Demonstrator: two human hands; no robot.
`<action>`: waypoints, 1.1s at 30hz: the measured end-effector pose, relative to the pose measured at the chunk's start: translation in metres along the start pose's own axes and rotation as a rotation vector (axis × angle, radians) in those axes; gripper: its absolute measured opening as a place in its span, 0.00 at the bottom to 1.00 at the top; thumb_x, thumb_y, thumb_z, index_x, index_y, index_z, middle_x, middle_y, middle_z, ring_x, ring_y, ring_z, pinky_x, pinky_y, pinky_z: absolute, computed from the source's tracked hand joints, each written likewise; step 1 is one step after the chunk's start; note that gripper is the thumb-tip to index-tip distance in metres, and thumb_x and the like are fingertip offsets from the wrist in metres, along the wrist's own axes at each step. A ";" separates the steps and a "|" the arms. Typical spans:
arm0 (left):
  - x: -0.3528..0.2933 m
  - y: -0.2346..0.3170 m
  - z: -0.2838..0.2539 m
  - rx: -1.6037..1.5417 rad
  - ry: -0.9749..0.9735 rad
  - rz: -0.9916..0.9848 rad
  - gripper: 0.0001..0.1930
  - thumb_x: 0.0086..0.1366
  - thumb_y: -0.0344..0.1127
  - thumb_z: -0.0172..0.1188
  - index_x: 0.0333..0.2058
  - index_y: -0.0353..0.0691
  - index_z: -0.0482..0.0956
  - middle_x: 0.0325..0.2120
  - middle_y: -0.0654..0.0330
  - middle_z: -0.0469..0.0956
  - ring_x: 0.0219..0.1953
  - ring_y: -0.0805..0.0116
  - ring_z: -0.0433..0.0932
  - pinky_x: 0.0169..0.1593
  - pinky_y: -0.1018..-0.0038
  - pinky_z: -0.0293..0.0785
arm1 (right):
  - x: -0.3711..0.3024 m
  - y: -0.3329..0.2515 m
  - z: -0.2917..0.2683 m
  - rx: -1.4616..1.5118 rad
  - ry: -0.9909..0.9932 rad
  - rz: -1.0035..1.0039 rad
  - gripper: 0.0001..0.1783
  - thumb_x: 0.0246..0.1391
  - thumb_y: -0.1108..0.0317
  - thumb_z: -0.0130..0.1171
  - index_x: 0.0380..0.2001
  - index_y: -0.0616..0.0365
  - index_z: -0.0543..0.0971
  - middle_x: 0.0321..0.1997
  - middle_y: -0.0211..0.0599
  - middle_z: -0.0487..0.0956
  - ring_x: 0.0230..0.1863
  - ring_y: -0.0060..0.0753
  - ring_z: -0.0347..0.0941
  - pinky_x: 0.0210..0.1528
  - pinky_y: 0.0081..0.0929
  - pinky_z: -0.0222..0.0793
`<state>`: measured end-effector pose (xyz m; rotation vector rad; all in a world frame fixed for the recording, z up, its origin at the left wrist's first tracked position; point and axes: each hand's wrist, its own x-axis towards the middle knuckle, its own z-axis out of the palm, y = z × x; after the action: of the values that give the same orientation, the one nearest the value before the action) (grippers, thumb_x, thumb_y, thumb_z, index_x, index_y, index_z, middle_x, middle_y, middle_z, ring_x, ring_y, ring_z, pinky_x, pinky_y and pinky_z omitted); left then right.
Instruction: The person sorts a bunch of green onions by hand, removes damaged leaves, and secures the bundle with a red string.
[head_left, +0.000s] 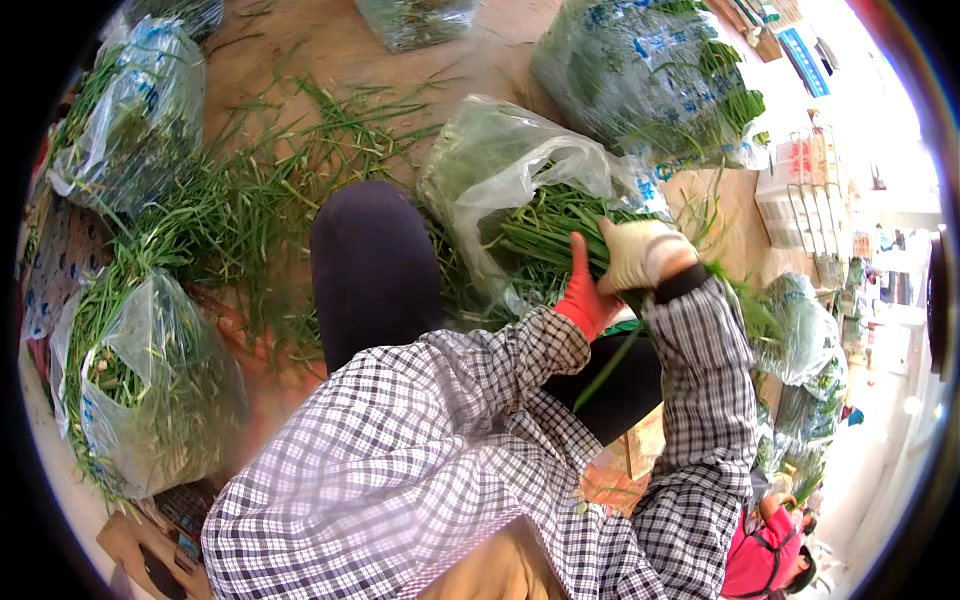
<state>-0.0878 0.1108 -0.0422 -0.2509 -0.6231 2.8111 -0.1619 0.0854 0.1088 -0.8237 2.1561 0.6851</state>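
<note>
In front of me is a bunch of garlic chives (545, 228), long, thin and green. My right hand (640, 252), in a cream glove, closes round the bunch near its right end. Just below and left of it, my left hand (588, 300) wears red; its thumb points up along the stalks, and its fingers are partly hidden against the bunch. The leaves lie across the mouth of a clear plastic bag (475, 150) with a rolled-back rim. Loose green blades hang down below my hands and stick out at the right.
Loose chives (230, 215) are strewn over the brown floor (290, 45) to the left. Stuffed clear bags stand around: one at near left (165, 400), one at far left (150, 110), a large one (640, 85) beyond my hands. A white crate (800, 200) and a person in pink (760, 555) are at right.
</note>
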 end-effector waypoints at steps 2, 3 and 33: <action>-0.009 -0.012 0.012 -0.018 -0.038 -0.020 0.46 0.50 0.72 0.56 0.57 0.40 0.65 0.56 0.56 0.68 0.60 0.59 0.64 0.64 0.63 0.58 | -0.032 0.002 0.019 0.004 0.150 0.036 0.37 0.34 0.57 0.67 0.47 0.66 0.67 0.40 0.55 0.77 0.43 0.53 0.75 0.43 0.41 0.72; -0.014 -0.020 0.022 0.015 -0.147 -0.029 0.40 0.55 0.68 0.56 0.55 0.41 0.68 0.55 0.57 0.70 0.59 0.59 0.65 0.63 0.62 0.59 | -0.055 0.003 0.030 0.022 0.288 0.050 0.34 0.37 0.59 0.66 0.46 0.65 0.66 0.40 0.54 0.76 0.42 0.54 0.75 0.42 0.42 0.73; -0.069 -0.034 0.096 2.070 -0.479 -0.040 0.42 0.49 0.36 0.71 0.61 0.36 0.59 0.56 0.53 0.67 0.59 0.63 0.64 0.61 0.66 0.61 | -0.071 -0.019 0.169 2.813 1.304 -0.870 0.22 0.63 0.56 0.47 0.53 0.59 0.70 0.49 0.39 0.75 0.47 0.38 0.72 0.50 0.36 0.71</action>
<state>-0.0363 0.0840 0.0660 0.7596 2.0331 1.9605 -0.0373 0.2113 0.0583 0.0233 -0.8096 3.0314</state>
